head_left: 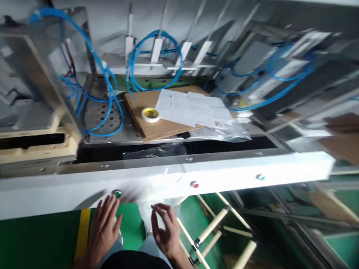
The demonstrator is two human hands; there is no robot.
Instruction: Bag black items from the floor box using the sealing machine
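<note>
My left hand (103,226) has its fingers stretched out and holds nothing. Its fingertips are just below a green push button (117,193) on the white front beam (44,193). Thumb and index finger of my right hand (167,230) curl together in a pinch. Whatever may be between those fingertips is too small and blurred to make out. Behind the right hand, a clear plastic bag (145,217) hangs down in front of the beam. A red button (194,184) and another green button (261,177) sit farther right along the beam.
On the machine bed, a roll of tape (150,115) and white paper sheets (193,107) lie on cardboard (152,130). Blue air hoses (104,74) loop around the machine. Below the beam stands a frame of cream tubes (212,226) on the green floor (37,246).
</note>
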